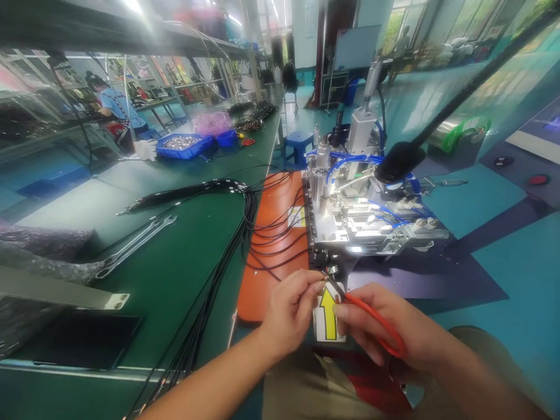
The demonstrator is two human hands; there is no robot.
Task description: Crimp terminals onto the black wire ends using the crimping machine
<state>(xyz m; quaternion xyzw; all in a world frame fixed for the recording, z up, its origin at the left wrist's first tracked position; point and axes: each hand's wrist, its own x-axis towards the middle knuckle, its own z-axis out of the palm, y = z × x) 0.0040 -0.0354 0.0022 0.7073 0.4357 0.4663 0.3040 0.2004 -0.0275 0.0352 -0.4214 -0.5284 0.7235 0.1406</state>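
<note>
My left hand [294, 312] is closed in a pinch on the end of a thin black cable, where fine wires [326, 273] show at the fingertips. In my right hand [385, 321] is a pair of red-handled scissors [371, 315], whose dark blades meet the wire end beside my left fingers. Both hands are in front of the orange board [273, 280]. Black cables [275, 252] cross that board toward a dark strip along the machine's edge. A white label with a yellow arrow [329, 315] lies just below the scissors' tips.
The metal fixture machine [371, 216] with blue air tubes stands right of the board, under a black lamp arm [402, 162]. A cable bundle [231, 233] and two wrenches [135, 245] lie on the green bench. Farther back are a blue tray [184, 153] of small parts and a seated person [118, 105].
</note>
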